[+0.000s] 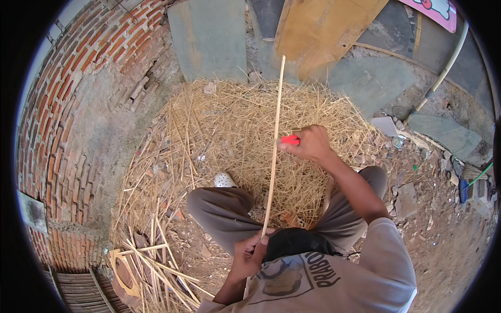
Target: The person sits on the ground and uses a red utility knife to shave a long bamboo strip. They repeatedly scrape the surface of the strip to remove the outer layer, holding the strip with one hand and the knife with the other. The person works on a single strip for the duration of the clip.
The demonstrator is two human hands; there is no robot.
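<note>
In the head view, a long, pale wooden strip (276, 117) stands out in the middle, running from the person's lap toward the far side and bowing slightly along its length. The left hand (249, 256) is clamped on its near end, thumb against the strip, close to the dark cloth (300, 242) on the lap. The right hand (309, 144) is closed around a red tool (289, 140), whose left end meets the strip partway along; the tool's working edge is too small to make out.

Beyond the spread knees, a broad heap of straw-like shavings (235, 125) covers the ground, with a white, holed shoe (225, 180) at its near edge, left of the strip. More pale strips (162, 255) lie crisscrossed at the near left. A worn brick wall (62, 135) rises on the left; grey boards (209, 41) and a tan board (323, 36) stand at the far side. On the right, a blue brush-like thing (463, 191) lies near rubble.
</note>
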